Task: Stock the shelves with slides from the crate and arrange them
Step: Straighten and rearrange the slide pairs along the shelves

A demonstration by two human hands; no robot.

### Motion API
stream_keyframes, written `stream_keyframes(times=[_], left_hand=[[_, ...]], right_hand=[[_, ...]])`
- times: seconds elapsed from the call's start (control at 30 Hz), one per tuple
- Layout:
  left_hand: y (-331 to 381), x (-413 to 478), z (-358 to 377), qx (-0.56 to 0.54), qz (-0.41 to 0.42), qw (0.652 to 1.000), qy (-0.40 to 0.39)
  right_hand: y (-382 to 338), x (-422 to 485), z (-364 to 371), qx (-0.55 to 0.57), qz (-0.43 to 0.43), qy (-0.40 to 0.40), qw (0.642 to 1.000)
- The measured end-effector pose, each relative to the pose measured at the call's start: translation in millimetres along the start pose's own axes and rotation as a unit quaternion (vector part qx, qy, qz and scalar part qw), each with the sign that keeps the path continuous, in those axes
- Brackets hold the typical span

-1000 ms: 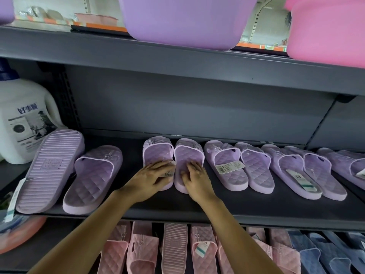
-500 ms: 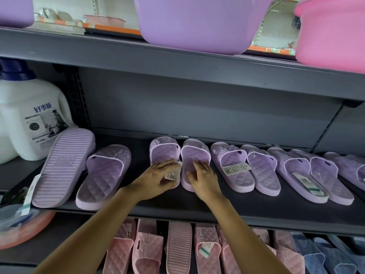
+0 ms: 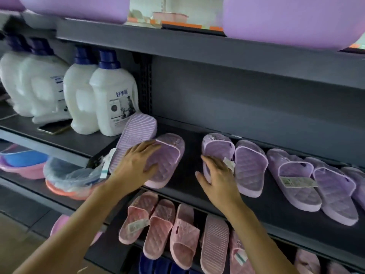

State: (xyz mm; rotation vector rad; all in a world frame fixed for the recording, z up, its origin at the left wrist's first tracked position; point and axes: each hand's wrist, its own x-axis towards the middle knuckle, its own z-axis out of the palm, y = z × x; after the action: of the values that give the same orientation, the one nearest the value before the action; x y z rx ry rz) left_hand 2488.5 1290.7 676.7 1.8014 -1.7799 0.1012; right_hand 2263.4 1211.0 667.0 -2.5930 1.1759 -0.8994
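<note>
One head-worn wide-angle view, close to the shelf (image 3: 189,147), looking forward and down

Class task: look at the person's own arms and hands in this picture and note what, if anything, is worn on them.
Nothing worn shows. The left hand and right hand are bare, with no gloves, rings or bracelets visible. The left forearm and right forearm are bare too, with no sleeve, watch or band as far up as the frame reaches.
</note>
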Motion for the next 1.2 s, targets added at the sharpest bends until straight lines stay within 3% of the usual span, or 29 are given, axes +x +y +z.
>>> stream_keyframes(times=[0.07, 0.2, 0.63, 0.73, 0.9, 0.97, 1.2], left_hand=[[-14, -8, -11, 0.015, -0.051, 0.998, 0.022], [-39, -9, -19, 0.047, -0.134, 0.99, -0.013], [-109, 18, -26, -0.109, -0.123, 0.975, -0.147], [-116, 21, -17, -0.166, -0.13, 0.969, -0.129], [-124, 29, -16, -0.328, -0.206, 0.917, -0.098], [-124, 30, -17, -0.352, -0.217, 0.906, -0.092], [-133, 32, -21, -0.449, -0.235, 0.854, -0.118]], right_hand=[[-18, 6, 9, 0.015, -0.011, -0.032, 0.999], [-46, 18, 24, 0.024, -0.028, -0.041, 0.998], [-108, 28, 71, -0.015, 0.084, -0.044, 0.995], [-117, 27, 79, -0.027, 0.108, -0.034, 0.993], [-125, 21, 87, -0.053, 0.097, -0.036, 0.993], [-126, 21, 88, -0.077, 0.095, -0.064, 0.99], [-119, 21, 94, -0.081, 0.095, -0.029, 0.992]])
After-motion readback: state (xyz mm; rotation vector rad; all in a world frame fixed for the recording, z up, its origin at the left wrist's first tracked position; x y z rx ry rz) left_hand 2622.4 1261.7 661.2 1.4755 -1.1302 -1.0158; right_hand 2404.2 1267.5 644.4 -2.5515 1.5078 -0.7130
